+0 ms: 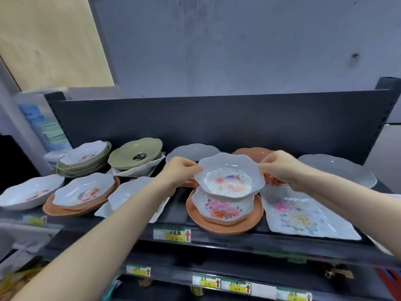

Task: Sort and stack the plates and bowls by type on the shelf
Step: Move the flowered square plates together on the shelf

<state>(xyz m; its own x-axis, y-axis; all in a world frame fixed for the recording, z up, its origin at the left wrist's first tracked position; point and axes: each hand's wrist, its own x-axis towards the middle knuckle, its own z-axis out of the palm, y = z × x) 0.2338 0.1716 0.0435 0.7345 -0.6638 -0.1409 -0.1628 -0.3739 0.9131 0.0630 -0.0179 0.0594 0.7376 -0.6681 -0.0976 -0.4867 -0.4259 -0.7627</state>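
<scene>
I hold a white scalloped bowl [229,177] with a flower print between both hands, just above a second floral white bowl [221,210] that sits on an orange plate [225,227]. My left hand [181,173] pinches the bowl's left rim and my right hand [280,168] pinches its right rim. Whether the held bowl touches the one beneath cannot be told. On the dark shelf [175,210] a rectangular floral plate [303,216] lies to the right.
At the left stand a white bowl on an orange plate [83,193], a lone white bowl [28,193], a green plate stack [84,161] and a green bowl [135,154]. White plates [338,170] and an orange plate [252,153] line the back. Price tags [172,234] mark the shelf's front edge.
</scene>
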